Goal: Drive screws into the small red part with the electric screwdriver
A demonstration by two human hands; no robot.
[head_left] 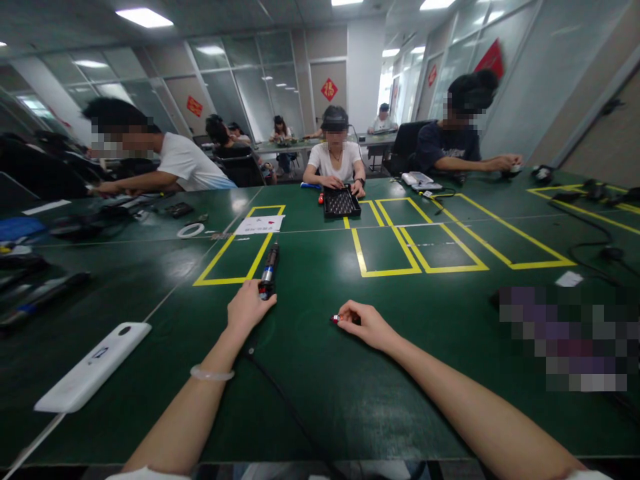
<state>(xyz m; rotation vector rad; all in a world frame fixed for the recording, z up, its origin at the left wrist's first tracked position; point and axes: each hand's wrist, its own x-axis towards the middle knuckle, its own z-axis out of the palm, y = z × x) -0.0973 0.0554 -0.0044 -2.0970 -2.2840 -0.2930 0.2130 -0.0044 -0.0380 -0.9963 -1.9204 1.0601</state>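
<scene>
My left hand (247, 305) is closed around the rear end of an electric screwdriver (269, 267). The tool has a dark body with a silver and blue band, and its thin tip points away from me over the green table (310, 373). To the right, my right hand (367, 323) pinches a small red piece with a pale metallic end (335, 319) just above the tabletop. Its exact kind is too small to make out, and my fingers cover part of it. A black cable (285, 393) runs from near my left wrist toward the front edge.
Yellow tape frames (390, 272) mark the table ahead. A white power bank-like box (95, 367) lies at left, near a white tape roll (191, 231) and a paper sheet (260, 225). Across from me, a person handles a black tray (342, 202); other people sit on both sides.
</scene>
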